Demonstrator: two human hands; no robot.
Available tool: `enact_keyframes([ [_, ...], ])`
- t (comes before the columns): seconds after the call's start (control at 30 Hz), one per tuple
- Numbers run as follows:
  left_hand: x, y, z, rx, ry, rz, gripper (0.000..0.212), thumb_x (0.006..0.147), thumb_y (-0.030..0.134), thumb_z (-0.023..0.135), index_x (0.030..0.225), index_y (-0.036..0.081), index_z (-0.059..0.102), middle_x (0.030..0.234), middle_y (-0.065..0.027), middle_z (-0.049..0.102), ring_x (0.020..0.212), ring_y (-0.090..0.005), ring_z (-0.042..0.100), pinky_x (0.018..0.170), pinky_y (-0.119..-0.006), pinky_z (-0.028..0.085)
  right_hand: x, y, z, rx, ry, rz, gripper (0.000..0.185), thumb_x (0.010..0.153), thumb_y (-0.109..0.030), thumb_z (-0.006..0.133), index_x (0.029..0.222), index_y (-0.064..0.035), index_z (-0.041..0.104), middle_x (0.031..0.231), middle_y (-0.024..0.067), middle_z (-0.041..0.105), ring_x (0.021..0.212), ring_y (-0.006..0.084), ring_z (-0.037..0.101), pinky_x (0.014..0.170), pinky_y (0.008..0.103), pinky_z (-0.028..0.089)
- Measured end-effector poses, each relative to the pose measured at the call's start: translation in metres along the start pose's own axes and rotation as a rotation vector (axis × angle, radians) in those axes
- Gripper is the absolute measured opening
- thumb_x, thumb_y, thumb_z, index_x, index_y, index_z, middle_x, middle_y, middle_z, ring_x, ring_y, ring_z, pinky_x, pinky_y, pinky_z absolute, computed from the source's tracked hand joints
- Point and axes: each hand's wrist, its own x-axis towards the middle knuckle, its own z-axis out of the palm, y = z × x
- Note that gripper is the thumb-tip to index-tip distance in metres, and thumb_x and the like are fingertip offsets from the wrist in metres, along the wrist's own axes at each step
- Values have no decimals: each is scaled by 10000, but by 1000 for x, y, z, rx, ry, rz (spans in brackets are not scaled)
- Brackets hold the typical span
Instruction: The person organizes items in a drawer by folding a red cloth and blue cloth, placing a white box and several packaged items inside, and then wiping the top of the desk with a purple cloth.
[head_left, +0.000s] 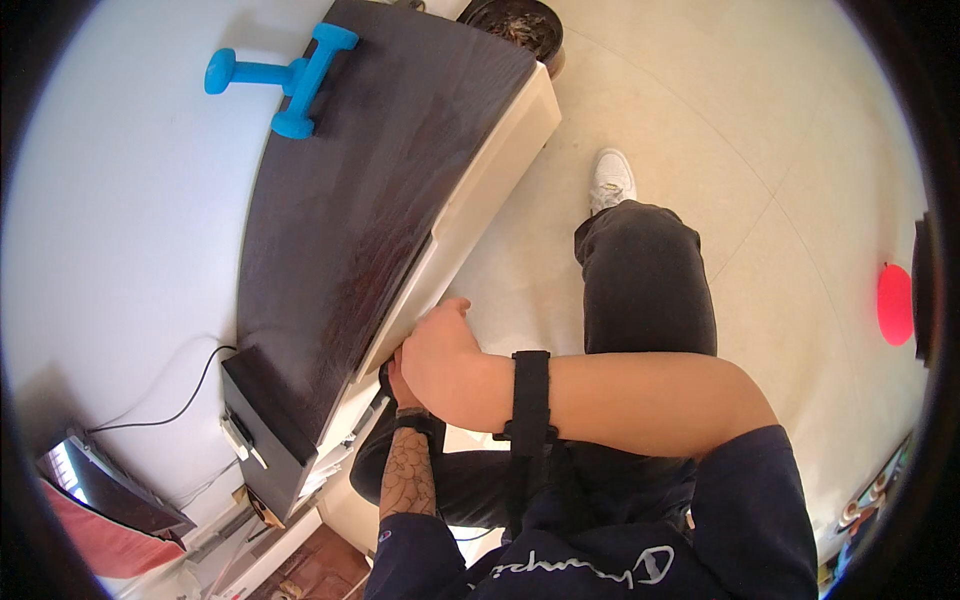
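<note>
Both hands are at the pale front of a low cabinet with a dark wood top (360, 172). My right hand (442, 349) lies against the edge of a drawer front (405, 300) that stands slightly out from the cabinet. Its thumb or a finger sticks out; the other fingers are hidden. My left hand (403, 386) is below and mostly behind the right one, close to the cabinet's side, so what it touches cannot be seen. Black straps circle both wrists.
Two blue dumbbells (304, 90) rest on the cabinet top by the wall. A dark pot (525, 30) stands beyond its far end. A black box-like unit (270, 427) and a screen (112, 480) are at lower left. A pink balloon (895, 304) is at far right.
</note>
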Motion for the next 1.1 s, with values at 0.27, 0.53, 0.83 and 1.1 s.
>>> enact_keyframes([
  [0.27,49,166,-63,2,180,240,422,857,65,643,1273,126,617,1285,-103,635,1251,-289,548,995,-424,462,-6,18,1,3,53,-56,372,853,-238,698,1190,-82,729,1179,149,703,1100,351,649,977,613,433],
  [0.53,125,304,-90,286,1143,1001,277,920,168,602,1177,252,663,1361,-36,615,1250,-213,565,886,-364,431,-13,44,-20,52,241,49,352,870,-227,675,1160,-33,724,1149,172,703,1141,362,622,995,614,436],
  [0.83,152,226,-5,520,583,907,339,870,134,579,1208,139,605,1345,-95,575,1296,-259,509,898,-353,468,-24,62,-45,128,147,45,503,847,-317,671,1277,-58,679,1262,234,648,1152,409,623,986,609,427],
  [1.1,67,26,58,812,-27,481,291,928,178,539,1197,81,590,1325,-153,565,1301,-311,487,996,-421,422,-46,76,-47,72,152,25,448,829,-264,716,1223,-52,710,1237,201,680,1156,406,636,987,610,436],
])
